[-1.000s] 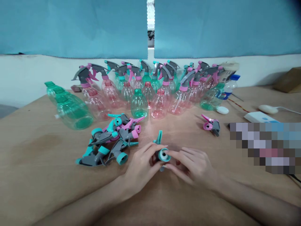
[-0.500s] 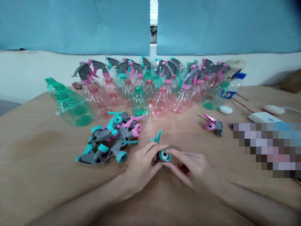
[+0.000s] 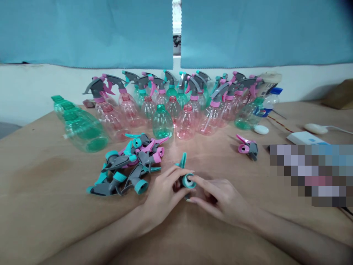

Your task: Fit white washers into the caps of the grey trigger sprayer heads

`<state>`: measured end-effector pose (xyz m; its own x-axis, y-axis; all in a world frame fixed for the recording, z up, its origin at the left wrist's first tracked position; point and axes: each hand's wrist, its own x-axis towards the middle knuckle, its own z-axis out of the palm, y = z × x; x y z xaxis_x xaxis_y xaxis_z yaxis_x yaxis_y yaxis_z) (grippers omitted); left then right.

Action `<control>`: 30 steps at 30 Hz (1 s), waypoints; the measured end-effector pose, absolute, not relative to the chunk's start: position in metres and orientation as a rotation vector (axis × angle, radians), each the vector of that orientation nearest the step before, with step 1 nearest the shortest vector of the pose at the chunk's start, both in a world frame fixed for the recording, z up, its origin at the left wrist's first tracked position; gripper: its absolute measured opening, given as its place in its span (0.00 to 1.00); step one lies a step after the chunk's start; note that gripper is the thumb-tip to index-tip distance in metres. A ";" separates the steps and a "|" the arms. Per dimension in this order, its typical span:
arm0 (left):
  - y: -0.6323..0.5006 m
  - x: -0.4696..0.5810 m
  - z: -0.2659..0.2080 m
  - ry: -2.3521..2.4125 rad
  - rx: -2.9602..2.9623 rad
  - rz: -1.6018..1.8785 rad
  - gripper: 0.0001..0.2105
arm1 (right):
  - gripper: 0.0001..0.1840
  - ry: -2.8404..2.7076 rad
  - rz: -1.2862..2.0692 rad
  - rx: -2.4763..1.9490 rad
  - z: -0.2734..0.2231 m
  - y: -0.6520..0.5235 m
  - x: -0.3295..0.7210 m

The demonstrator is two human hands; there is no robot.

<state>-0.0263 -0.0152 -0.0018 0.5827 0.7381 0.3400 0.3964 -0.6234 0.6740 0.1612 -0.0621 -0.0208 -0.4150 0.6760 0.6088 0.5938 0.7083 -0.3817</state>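
One held spray head (image 3: 186, 182), one mouse (image 3: 316, 128)

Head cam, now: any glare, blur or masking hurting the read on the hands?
Head view: glare in the gap between blue curtains, away from the hands; head view: left hand and right hand slightly soft, spray head between them legible; head view: tabletop darker near the bottom edge, pixelation masking the right side partly.
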 end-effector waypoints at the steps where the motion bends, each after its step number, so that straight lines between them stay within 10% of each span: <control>1: -0.015 -0.026 -0.001 0.897 2.272 0.834 0.14 | 0.21 -2.133 0.093 -0.973 -0.019 -0.062 0.162; 30: -0.015 -0.027 0.001 0.811 2.258 0.765 0.21 | 0.13 -2.112 -0.108 -1.134 -0.009 -0.064 0.163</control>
<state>-0.0266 -0.0151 0.0008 0.6448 0.7005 0.3058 0.3460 -0.6243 0.7004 0.1629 -0.0637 -0.0088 -0.3492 0.6917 0.6321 0.7528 0.6088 -0.2503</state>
